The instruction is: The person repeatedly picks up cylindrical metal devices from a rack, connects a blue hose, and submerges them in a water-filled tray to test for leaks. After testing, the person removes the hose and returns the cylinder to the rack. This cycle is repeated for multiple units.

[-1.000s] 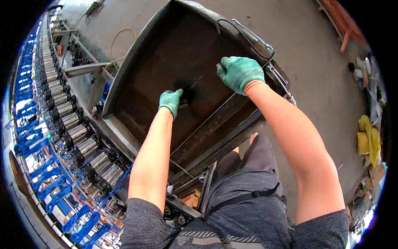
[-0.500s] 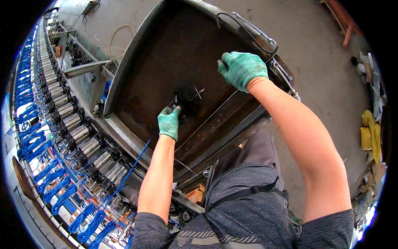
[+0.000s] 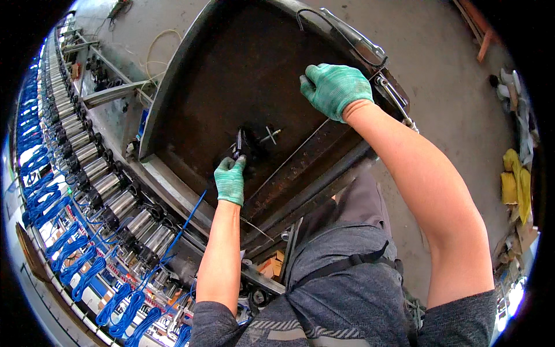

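Observation:
My left hand [image 3: 229, 180], in a green knitted glove, pinches a small dark part with a shiny edge [image 3: 239, 140] between thumb and fingers. Just right of it, a black patch or lump [image 3: 250, 141] blends into the dark tray, so its shape is hard to tell. A small metal cross-shaped piece [image 3: 270, 135] sticks out beside that. My right hand [image 3: 337, 91], gloved alike, is curled closed above the right side of the dark metal tray [image 3: 231, 69]; whatever its fingers may hold is hidden.
Wrenches [image 3: 352, 32] and a ratchet [image 3: 393, 98] lie along the tray's right rim, with a black twisted cord [image 3: 335, 34]. To the left curves a conveyor of metal rollers [image 3: 107, 186] with bundled blue cables [image 3: 75, 266]. A yellow cloth [image 3: 513, 179] lies far right.
My left hand has shifted slightly left and down, and the dark part in it now stands more upright. My right hand, still closed, has moved a little up and left.

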Demonstrator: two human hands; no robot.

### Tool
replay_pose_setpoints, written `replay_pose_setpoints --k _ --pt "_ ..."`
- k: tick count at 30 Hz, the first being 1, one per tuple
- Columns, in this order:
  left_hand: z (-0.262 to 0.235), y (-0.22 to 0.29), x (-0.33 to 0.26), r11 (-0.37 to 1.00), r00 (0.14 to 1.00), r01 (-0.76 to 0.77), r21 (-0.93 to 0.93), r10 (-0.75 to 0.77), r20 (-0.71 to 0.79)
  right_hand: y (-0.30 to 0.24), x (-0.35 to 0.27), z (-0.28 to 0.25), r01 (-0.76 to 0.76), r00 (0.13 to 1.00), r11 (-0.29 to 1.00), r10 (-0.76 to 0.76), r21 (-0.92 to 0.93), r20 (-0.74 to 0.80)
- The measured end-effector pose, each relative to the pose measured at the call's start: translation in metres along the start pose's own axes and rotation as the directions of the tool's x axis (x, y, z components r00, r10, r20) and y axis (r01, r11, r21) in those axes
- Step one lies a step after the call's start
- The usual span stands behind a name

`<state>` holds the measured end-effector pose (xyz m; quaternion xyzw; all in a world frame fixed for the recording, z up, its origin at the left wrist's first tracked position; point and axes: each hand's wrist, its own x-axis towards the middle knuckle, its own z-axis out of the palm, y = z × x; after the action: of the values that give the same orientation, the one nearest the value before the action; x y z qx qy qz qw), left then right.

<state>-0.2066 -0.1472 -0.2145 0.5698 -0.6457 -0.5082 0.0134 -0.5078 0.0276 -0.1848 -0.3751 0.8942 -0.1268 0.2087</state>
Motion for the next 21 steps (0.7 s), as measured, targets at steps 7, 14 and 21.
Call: replay_pose_setpoints --k 7,14,21 --pt "-0.005 -0.02 0.002 0.998 0.997 -0.058 0.038 0.06 -0.038 0.003 0.0 0.008 0.056 0.993 0.998 -0.056 0.002 -0.104" --pt "0.0 -0.007 -0.008 0.999 0.999 0.009 -0.051 -0.011 -0.051 -0.001 0.0 -0.002 0.007 1.0 1.0 -0.007 0.014 0.011" --pt "-0.004 -0.024 -0.001 0.999 0.997 -0.051 -0.001 0.051 -0.066 0.001 0.0 0.001 0.009 1.0 1.0 -0.009 0.015 0.0"
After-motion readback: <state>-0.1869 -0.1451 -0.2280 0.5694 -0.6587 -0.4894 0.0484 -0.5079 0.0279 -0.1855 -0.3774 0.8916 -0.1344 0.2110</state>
